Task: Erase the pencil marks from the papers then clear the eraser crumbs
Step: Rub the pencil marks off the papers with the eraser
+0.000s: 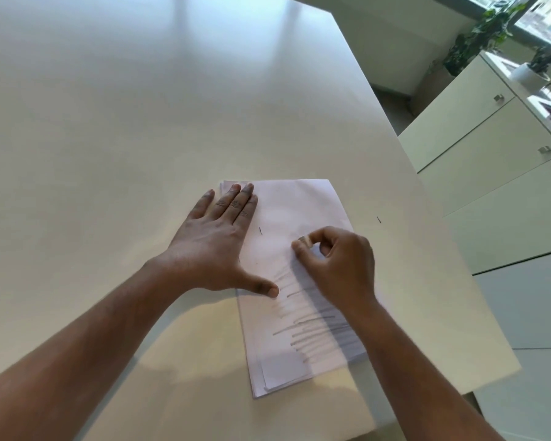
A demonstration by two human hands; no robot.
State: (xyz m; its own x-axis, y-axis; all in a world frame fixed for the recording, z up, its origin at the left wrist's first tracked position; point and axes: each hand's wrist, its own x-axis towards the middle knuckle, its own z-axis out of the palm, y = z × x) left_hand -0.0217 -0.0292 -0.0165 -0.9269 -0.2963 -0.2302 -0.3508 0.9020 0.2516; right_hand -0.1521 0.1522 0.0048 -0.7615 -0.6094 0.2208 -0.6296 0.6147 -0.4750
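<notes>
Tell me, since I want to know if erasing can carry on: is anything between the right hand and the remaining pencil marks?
Nothing visible. The right hand rests on the papers just above the pencil marks; the left hand presses the left edge, aside.

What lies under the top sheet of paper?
More sheets: the top sheet rests on a stack whose edges show at the near corner. Their faces are covered.

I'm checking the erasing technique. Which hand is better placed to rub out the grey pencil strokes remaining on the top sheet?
Right. The right hand pinches a small, blurred object, probably the eraser, beside the grey pencil strokes. The left hand lies flat, holding down the stack of white papers.
</notes>
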